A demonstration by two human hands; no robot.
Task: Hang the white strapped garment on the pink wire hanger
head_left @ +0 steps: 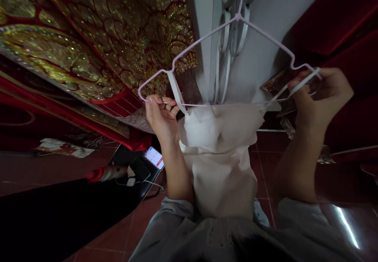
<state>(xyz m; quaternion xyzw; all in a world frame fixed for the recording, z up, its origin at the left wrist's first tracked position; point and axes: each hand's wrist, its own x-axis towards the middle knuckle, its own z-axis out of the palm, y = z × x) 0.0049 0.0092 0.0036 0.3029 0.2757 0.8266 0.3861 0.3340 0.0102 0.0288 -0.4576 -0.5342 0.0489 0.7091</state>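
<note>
A pale pink clothes hanger (203, 38) is held up in front of me, its hook at the top. From it hangs a white strappy garment (221, 159), with one thin strap looped over the hanger's left arm. My left hand (163, 116) is closed on the hanger's lower left corner, close to that strap. At the right end, my right hand (321, 93) pinches the hanger, and the other strap stretches across its fingers there. The garment's body drops down in front of my torso.
Gold-sequinned red garments (124, 30) hang at the left, and dark red cloth (333, 22) at the right. Several pale hangers (226, 37) hang along the wall ahead. On a black surface at lower left lie a lit phone (155, 157) and a red-capped bottle (103, 173).
</note>
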